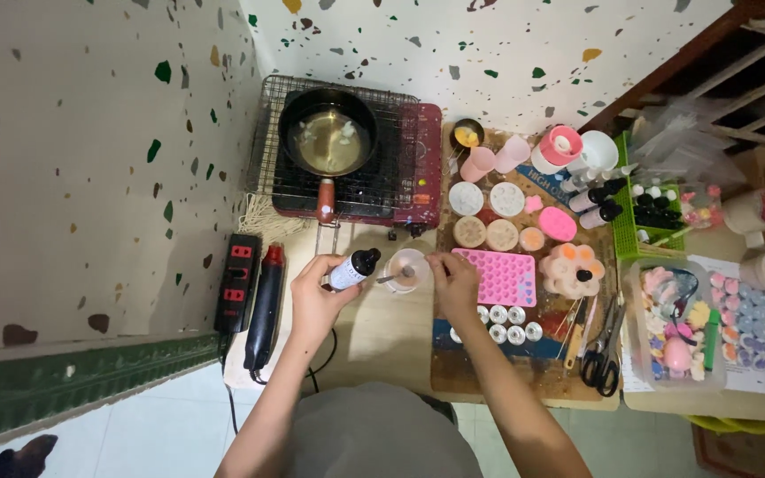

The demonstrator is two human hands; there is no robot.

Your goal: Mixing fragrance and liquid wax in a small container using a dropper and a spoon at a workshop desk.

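Observation:
My left hand [316,292] grips a small white bottle with a black cap [353,268], tilted toward a small cup of pale pink liquid [405,268] on the low wooden table [382,341]. My right hand [455,279] is at the cup's right rim, fingers pinched together near it. A thin stirrer [391,278] rests in the cup. Whether the right fingers hold anything I cannot tell.
A black pan of melted wax [328,140] sits on a red portable stove [418,150] behind. A pink silicone mould [506,276], round candles [486,232], metal tealight cups [506,326], scissors [602,354], a green basket of bottles [644,212], a black power strip [237,281] and heat gun [267,305] surround.

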